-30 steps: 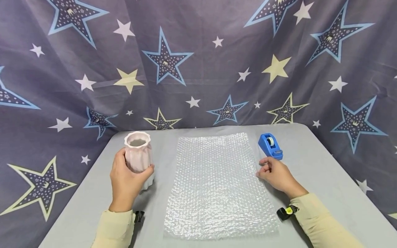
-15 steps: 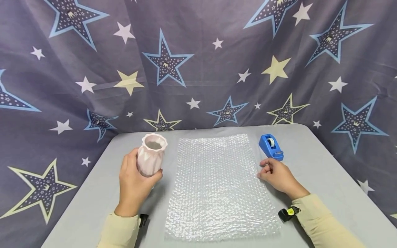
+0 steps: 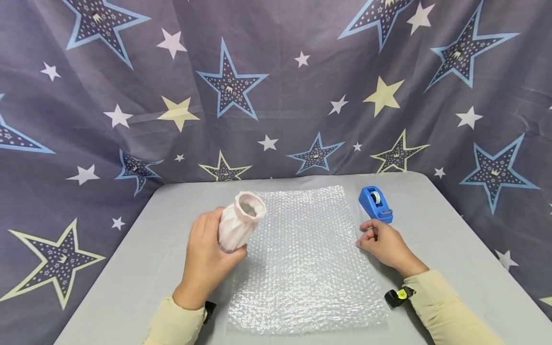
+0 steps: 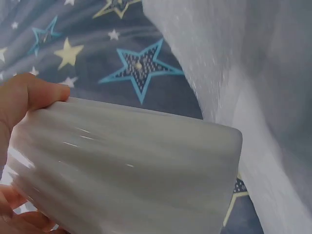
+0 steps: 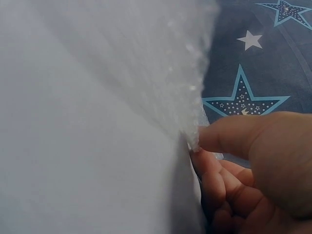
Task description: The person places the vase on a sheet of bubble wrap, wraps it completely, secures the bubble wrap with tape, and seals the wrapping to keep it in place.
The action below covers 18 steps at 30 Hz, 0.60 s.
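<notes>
My left hand (image 3: 211, 258) grips a pale pink fluted vase (image 3: 236, 227) round its body. The vase leans to the right, its scalloped mouth up, over the left edge of a sheet of bubble wrap (image 3: 302, 268). In the left wrist view the smooth side and base end of the vase (image 4: 131, 156) fill the lower half, thumb on one side and fingers on the other. At the sheet's right edge my right hand (image 3: 385, 243) pinches the bubble wrap between thumb and fingers, seen closely in the right wrist view, where the wrap (image 5: 192, 92) meets the fingertips.
A blue tape dispenser (image 3: 376, 203) with a roll of tape stands just beyond the right hand. The grey tabletop (image 3: 457, 268) carries everything. Behind it hangs a dark curtain (image 3: 276, 96) printed with stars.
The left hand has carried the vase rightward from the left of the table to the wrap's left edge, and the vase has gone from upright to tilted. The right hand has stayed put.
</notes>
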Available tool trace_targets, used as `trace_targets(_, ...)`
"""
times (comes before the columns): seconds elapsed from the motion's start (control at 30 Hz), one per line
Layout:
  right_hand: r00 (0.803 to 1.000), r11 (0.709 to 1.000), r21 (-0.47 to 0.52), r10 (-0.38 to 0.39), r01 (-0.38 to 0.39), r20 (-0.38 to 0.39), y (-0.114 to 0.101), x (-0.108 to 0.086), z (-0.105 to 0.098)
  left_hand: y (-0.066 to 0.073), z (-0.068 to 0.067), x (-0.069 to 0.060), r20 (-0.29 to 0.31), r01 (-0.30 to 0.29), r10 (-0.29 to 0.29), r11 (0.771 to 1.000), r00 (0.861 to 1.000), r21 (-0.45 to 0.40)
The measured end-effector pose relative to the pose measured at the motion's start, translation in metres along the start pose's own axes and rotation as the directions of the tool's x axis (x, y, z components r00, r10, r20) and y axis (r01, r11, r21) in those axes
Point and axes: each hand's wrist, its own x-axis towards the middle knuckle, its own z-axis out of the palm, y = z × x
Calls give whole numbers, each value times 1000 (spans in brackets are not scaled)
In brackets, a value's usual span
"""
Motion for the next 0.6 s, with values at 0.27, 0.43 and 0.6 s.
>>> trace_targets(0.27, 1000, 1000, 6, -10, 10, -4, 1, 0, 1, 18, 10, -5, 101, -71, 66, 996, 993, 48)
trace_targets(0.43, 1000, 1000, 10, -16, 16, -6, -1, -1, 0, 31, 13, -6, 154, -116, 107, 992, 982, 49)
trace_targets(0.6, 1000, 1000, 1, -7, 7, -9, -1, -1, 0, 42, 16, -4, 187, -167, 154, 984, 970, 56)
